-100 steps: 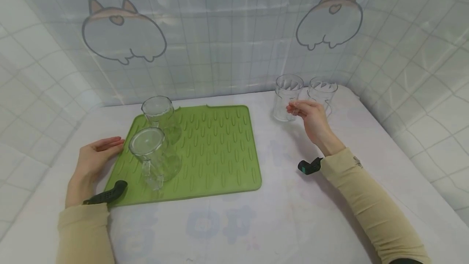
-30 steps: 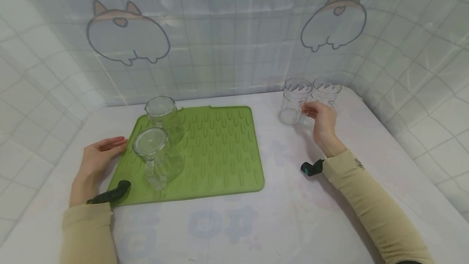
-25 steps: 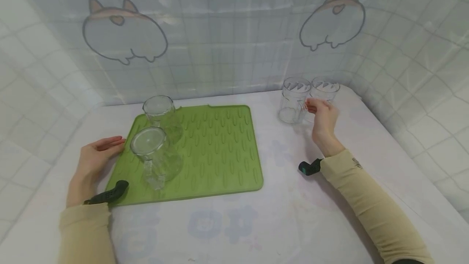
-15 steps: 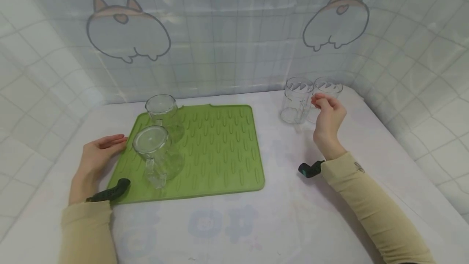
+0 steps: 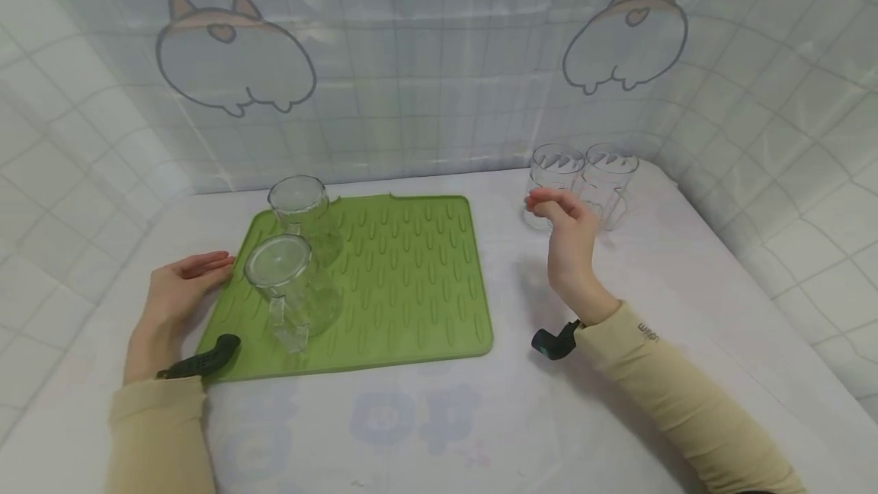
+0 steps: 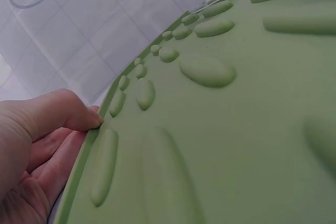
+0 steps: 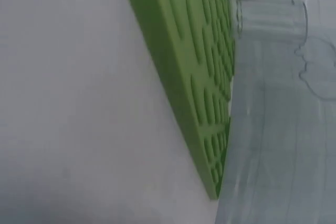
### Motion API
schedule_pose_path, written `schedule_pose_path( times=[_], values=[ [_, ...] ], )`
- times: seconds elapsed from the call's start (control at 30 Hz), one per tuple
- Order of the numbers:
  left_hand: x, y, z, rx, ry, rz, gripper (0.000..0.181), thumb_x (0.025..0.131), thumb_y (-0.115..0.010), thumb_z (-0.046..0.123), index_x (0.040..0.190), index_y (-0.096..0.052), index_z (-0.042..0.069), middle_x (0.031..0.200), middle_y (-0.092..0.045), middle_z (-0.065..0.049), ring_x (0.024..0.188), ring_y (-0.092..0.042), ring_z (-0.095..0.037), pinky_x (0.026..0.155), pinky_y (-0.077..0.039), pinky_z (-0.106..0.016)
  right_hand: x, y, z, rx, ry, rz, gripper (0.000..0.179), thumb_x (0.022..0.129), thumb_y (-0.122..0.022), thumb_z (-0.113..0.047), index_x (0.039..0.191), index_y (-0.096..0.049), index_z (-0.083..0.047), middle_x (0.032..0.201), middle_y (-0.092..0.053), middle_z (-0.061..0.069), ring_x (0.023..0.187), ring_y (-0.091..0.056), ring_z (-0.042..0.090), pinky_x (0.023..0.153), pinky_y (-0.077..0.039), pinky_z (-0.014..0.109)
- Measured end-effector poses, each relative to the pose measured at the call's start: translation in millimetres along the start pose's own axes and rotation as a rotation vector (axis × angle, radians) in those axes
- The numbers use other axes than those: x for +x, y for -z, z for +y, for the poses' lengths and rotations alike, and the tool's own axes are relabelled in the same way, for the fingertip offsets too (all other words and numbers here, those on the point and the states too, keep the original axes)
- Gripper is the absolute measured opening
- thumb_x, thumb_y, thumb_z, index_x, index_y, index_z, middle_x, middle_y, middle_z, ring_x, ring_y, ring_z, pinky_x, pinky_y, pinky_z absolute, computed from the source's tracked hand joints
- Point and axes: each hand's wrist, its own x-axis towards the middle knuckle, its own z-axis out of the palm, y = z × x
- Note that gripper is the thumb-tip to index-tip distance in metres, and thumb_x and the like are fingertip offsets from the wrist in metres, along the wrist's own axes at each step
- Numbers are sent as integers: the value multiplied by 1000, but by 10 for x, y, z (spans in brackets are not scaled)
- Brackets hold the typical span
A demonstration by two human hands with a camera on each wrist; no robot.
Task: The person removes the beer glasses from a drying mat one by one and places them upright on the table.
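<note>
My left hand pinches the left edge of a green ridged drying mat; in the left wrist view its thumb lies on the mat's raised rim, fingers beside and below. On the mat's left side two clear glass mugs stand upside down, a near mug with its handle toward me and a far mug behind it. My right hand hangs over the table with loosely bent fingers, holding nothing. It overlaps the left one of two upright glass mugs; the other mug stands close on its right.
A white printed cloth covers the table. Behind it rises a wall sheet with a grid pattern and cartoon animals. In the right wrist view the mat's edge slants across the cloth; my right hand is outside that view.
My right hand has let go of the left upright mug, which now stands slightly farther right, near its neighbour. The hand then moves left and toward me. My left hand stays at the mat's edge.
</note>
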Motion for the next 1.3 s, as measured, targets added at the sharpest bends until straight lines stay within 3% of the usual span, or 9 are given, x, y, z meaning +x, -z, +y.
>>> schedule_pose_path(
  times=[0.17,0.3,0.5,0.7,0.83,0.97,1.3],
  values=[
    [-14,-2,-2,14,4,1,60,90,-76,28,141,-55,4,87,-67,35,87,-59,22,77,-42,3,-181,-127,45,-36,-31,-92,21,88,-53,3,103,-68,7,86,-70,-2,90,-65,18,103,-44,33],
    [-8,3,1,10,2,1,58,89,-77,29,139,-58,7,87,-68,35,88,-60,21,77,-43,2,-306,-227,101,-70,-48,-146,22,89,-56,0,106,-67,8,87,-71,-3,92,-66,19,106,-44,35],
    [7,9,2,21,18,5,59,89,-77,32,140,-57,9,87,-67,36,88,-58,22,77,-42,2,-501,-392,186,-113,-83,-234,22,92,-55,-1,107,-67,8,95,-70,4,96,-65,22,103,-49,33],
    [10,-11,1,11,7,4,62,90,-76,29,142,-53,2,87,-67,36,88,-58,23,76,-42,2,-714,-578,226,-114,-86,-336,18,94,-55,0,105,-67,9,104,-69,19,96,-66,21,96,-54,34],
    [-4,-13,5,14,1,2,63,90,-76,29,142,-53,1,87,-67,36,88,-58,23,76,-43,2,-863,-710,247,-108,-98,-429,20,94,-54,0,107,-67,7,108,-68,23,98,-66,18,96,-55,33],
    [-20,-6,12,49,-10,7,63,90,-75,33,142,-54,3,87,-66,38,89,-57,24,78,-41,3,-983,-839,286,-109,-96,-495,22,94,-54,0,110,-67,7,110,-67,25,100,-66,19,96,-56,33],
    [-15,-5,-4,20,-14,-4,64,91,-75,28,142,-52,-2,87,-67,36,87,-59,22,76,-42,3,-1148,-1057,356,-148,-67,-583,24,94,-54,-3,112,-68,4,108,-70,18,100,-66,21,92,-55,30]
  ],
)
